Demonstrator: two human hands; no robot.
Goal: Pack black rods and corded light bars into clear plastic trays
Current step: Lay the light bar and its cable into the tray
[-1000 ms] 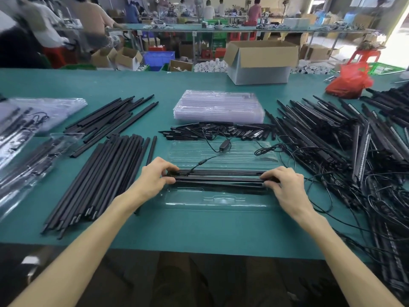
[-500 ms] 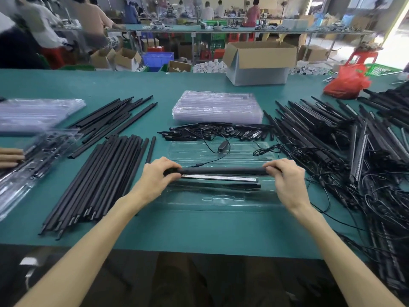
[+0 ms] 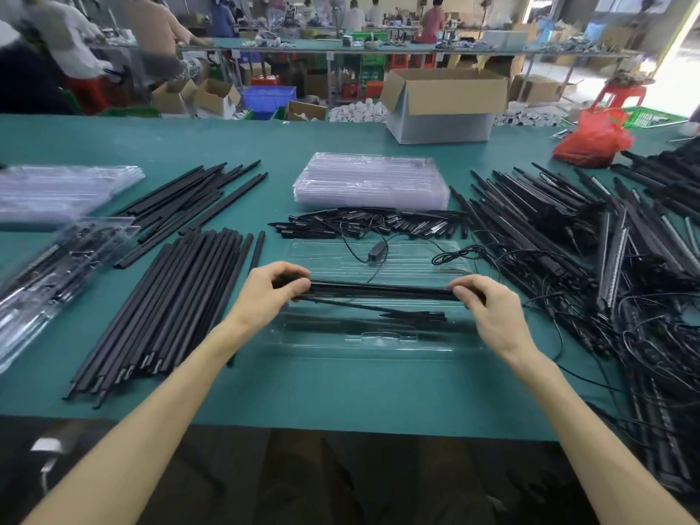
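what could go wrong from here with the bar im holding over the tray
1. A thin rod lies askew in the clear tray, under the black bar that the left hand and right hand hold. The bar may sit crooked on it.
2. The cord with its inline switch trails over the tray's far half and may snag or get pinched.

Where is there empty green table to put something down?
Bare green runs along the near edge of the table, in front of the open tray. More lies far back, behind the loose rods and the tray stack, left of the cardboard box. Crowded: rod pile on the left, tangled corded light bars on the right.
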